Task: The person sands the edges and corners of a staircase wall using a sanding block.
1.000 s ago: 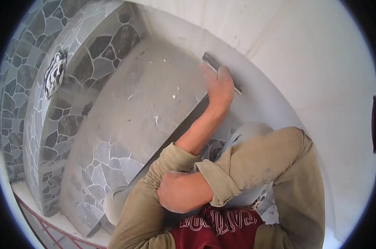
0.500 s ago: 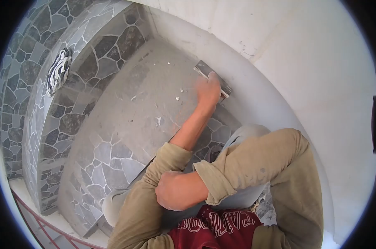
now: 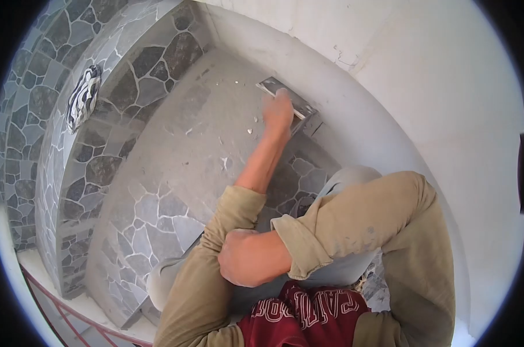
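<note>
My left hand [image 3: 279, 113] reaches out over the floor, slightly blurred, its fingers closed around a flat rectangular plastering trowel [image 3: 305, 106]. The blade lies close to the foot of the white wall [image 3: 383, 110], over the grey, dusty floor [image 3: 186, 124]. Nearer my body, my right hand [image 3: 247, 258] is curled into a fist beside my left sleeve [image 3: 230, 217]. Its fingertips are turned under, so what they hold, if anything, is hidden. Small pale crumbs [image 3: 250, 131] are scattered on the floor by my left wrist.
A low stone-patterned ledge [image 3: 123, 87] curves along the left, with a black-and-white striped cloth [image 3: 84, 99] lying on it. Stone paving [image 3: 152, 231] covers the nearer floor. A red metal railing [image 3: 59, 303] runs along the lower left edge.
My left hand and the trowel have moved up and a little left along the wall's foot. My right hand stays in nearly the same place, and the view has shifted slightly.
</note>
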Demonstrator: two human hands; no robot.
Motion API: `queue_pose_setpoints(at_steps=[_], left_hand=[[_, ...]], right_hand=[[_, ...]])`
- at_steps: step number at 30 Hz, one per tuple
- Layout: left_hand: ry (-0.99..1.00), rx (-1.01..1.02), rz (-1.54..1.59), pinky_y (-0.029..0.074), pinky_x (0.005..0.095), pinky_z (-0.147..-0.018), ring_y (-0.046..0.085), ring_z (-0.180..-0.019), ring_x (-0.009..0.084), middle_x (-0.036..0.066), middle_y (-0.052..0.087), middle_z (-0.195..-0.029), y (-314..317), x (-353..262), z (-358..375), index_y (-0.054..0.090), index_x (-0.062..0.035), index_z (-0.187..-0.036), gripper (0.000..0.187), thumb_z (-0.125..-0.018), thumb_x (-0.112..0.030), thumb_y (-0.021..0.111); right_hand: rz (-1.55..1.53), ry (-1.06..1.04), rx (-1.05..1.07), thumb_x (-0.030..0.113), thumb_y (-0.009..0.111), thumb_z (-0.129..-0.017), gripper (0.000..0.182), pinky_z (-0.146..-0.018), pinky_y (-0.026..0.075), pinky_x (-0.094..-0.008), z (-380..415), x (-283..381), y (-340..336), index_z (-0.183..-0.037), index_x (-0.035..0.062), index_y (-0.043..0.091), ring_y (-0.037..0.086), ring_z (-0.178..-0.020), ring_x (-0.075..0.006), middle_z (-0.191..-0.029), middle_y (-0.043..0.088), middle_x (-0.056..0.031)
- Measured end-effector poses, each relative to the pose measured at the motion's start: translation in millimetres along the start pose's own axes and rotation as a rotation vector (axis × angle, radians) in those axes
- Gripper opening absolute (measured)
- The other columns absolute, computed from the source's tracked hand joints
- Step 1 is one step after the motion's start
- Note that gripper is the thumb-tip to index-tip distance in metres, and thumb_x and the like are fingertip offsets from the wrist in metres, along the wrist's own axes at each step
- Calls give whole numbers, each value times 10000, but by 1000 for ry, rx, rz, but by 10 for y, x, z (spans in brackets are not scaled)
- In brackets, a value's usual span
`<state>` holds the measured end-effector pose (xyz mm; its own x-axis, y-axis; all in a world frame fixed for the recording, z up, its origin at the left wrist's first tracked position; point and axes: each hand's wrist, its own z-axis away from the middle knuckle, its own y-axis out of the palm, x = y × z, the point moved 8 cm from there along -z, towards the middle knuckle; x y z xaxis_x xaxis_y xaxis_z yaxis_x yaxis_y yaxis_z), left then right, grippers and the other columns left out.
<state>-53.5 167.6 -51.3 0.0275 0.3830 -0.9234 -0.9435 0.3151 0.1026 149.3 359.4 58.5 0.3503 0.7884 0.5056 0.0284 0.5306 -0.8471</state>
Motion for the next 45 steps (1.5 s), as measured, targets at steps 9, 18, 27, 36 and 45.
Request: queue_pose_setpoints(at_steps=[9, 18, 27, 36, 45], left_hand=[[15, 0, -76, 385, 459, -1059, 522, -1213, 467, 335, 550, -1267, 5, -63, -55, 472, 100, -1298, 467, -919, -173, 467], [-86, 22, 53, 395, 456, -1052, 554, -1177, 429, 321, 568, -1224, 2, 181, -92, 487, 120, -1253, 437, -897, -134, 494], [299, -168, -78, 453, 469, -916, 591, -1012, 435, 293, 617, -1149, -57, -38, -246, 500, 108, -1222, 398, -906, -133, 525], [431, -259, -76, 466, 450, -949, 616, -1084, 353, 233, 629, -1201, -186, -74, -330, 507, 75, -1283, 381, -942, -97, 511], [555, -373, -301, 362, 463, -1115, 482, -1323, 445, 340, 510, -1381, -142, -172, -396, 429, 111, -1390, 519, -953, -163, 486]], right_hand=[[0, -83, -324, 164, 720, -662, 101, -504, 457, -411, 50, 16, -72, -716, 80, 730, 632, -630, -270, -679, 662, -81], [-8, -153, -342, 175, 701, -642, 98, -430, 398, -412, 52, 72, -42, -664, 81, 719, 592, -542, -270, -613, 634, -86], [17, -117, -253, 177, 696, -672, 86, -449, 441, -398, 69, 49, -73, -670, 101, 735, 638, -577, -264, -646, 672, -89], [40, -89, -214, 192, 689, -671, 102, -460, 463, -405, 47, 15, -15, -697, 112, 746, 667, -609, -253, -671, 692, -81], [1, -55, -183, 167, 694, -672, 104, -479, 494, -416, 6, -54, 21, -709, 78, 734, 690, -630, -274, -703, 710, -100]])
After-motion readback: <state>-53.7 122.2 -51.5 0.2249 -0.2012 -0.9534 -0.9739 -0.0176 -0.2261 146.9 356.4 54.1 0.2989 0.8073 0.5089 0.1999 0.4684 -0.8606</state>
